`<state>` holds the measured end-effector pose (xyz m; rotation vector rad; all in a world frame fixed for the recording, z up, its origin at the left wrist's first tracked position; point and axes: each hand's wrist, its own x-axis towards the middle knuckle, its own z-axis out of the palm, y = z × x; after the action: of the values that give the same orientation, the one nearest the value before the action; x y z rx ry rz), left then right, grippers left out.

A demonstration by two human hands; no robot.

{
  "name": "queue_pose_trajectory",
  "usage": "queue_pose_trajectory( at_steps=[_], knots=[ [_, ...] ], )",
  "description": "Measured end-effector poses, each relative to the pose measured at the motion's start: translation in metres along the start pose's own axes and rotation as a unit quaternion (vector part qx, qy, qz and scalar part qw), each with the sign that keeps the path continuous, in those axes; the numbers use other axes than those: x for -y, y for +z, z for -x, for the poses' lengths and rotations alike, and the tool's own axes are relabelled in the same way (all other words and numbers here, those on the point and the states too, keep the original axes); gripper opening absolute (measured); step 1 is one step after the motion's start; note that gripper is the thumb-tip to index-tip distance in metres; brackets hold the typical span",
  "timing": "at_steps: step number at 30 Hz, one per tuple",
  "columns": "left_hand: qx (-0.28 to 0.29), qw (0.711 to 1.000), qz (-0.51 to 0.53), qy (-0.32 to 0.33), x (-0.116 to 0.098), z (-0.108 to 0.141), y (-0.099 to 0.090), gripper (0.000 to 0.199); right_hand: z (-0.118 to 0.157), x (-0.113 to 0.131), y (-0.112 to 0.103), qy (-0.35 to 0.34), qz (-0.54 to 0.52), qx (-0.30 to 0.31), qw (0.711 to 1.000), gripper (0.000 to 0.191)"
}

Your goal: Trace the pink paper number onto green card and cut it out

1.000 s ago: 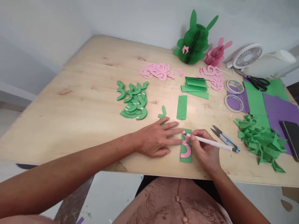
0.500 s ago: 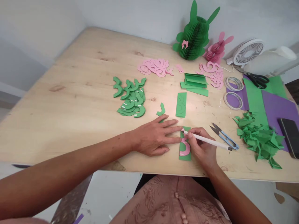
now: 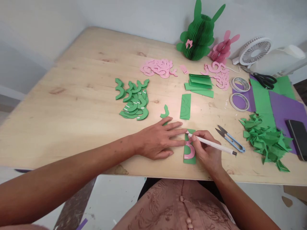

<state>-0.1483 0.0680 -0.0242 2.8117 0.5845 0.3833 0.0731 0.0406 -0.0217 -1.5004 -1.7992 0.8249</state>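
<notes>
My left hand (image 3: 159, 139) lies flat with fingers spread, its fingertips on the left side of a green paper strip (image 3: 189, 161) and the curved pink paper piece (image 3: 190, 152) on top of it. In my right hand (image 3: 207, 150) is a white pen (image 3: 216, 144), its tip at the upper part of the strip beside my left fingertips. Part of the pink piece is hidden by my fingers. Just beyond my left hand is a small curved green cutout (image 3: 165, 111). Farther up lies another green strip (image 3: 185, 107) with curved outlines on it.
Green cutouts (image 3: 136, 102) are piled at left, pink cutouts (image 3: 158, 68) behind. Thread snips (image 3: 230, 139) and green scraps (image 3: 268, 140) lie at right, near tape rolls (image 3: 240, 102), black scissors (image 3: 265, 80) and a phone (image 3: 297, 139). Paper rabbits (image 3: 200, 36) and a fan (image 3: 255, 51) stand at the back.
The whole view has shifted very slightly. Both hands, the pen and the paper keep nearly the same places relative to each other.
</notes>
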Motion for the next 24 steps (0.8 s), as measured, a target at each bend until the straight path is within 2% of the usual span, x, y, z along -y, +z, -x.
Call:
queue_pose_trajectory(
  at_steps=[24],
  knots=[
    [0.014, 1.000, -0.004, -0.005, 0.0000, 0.0003, 0.0000, 0.049, 0.0047, 0.0019, -0.0017, -0.020, 0.029, -0.002, 0.999, 0.005]
  ],
)
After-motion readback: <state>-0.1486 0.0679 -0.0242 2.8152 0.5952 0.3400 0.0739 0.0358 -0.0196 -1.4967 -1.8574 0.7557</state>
